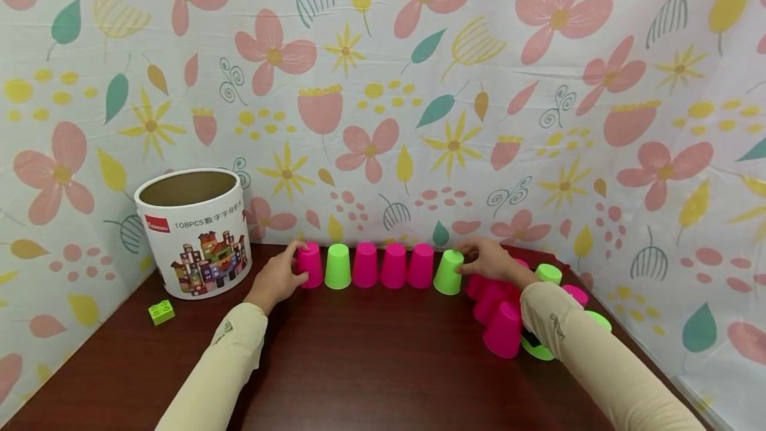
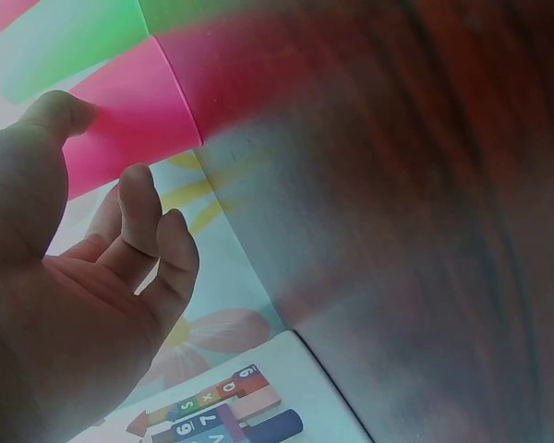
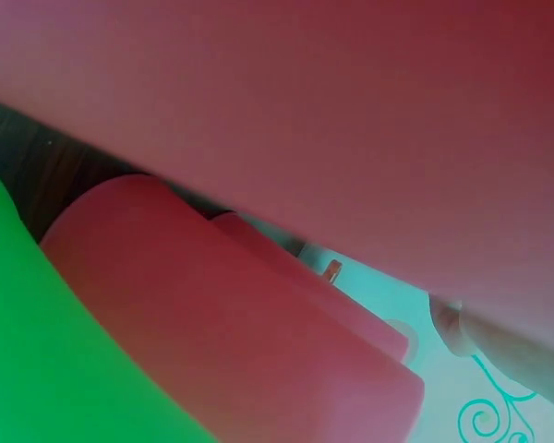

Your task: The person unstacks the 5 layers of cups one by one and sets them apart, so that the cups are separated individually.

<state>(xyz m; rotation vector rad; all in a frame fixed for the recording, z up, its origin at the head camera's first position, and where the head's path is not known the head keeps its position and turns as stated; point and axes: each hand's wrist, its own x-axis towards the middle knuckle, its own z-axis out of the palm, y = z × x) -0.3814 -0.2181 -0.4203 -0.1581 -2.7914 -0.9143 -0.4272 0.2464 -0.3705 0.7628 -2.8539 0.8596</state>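
Note:
Upside-down cups stand in a row along the table's back edge. My left hand [image 1: 276, 279] grips the pink cup [image 1: 312, 267] at the row's left end. In the left wrist view, the thumb [image 2: 60, 115] touches that cup's side and the lower fingers curl below it. At the right end, my right hand [image 1: 492, 261] pinches a green cup [image 1: 447, 275] near its top. Between them stand a green cup [image 1: 338, 267] and three pink cups, including the middle pink cup [image 1: 393, 267]. Close pink cups [image 3: 240, 314] mostly block the right wrist view.
More pink and green cups stand at the right under my forearm, with a pink cup [image 1: 503, 331] in front. A white bucket [image 1: 203, 238] is at the back left, a green toy block [image 1: 161, 312] before it. A flowered cloth [image 1: 371, 112] hangs behind the table [image 1: 371, 358].

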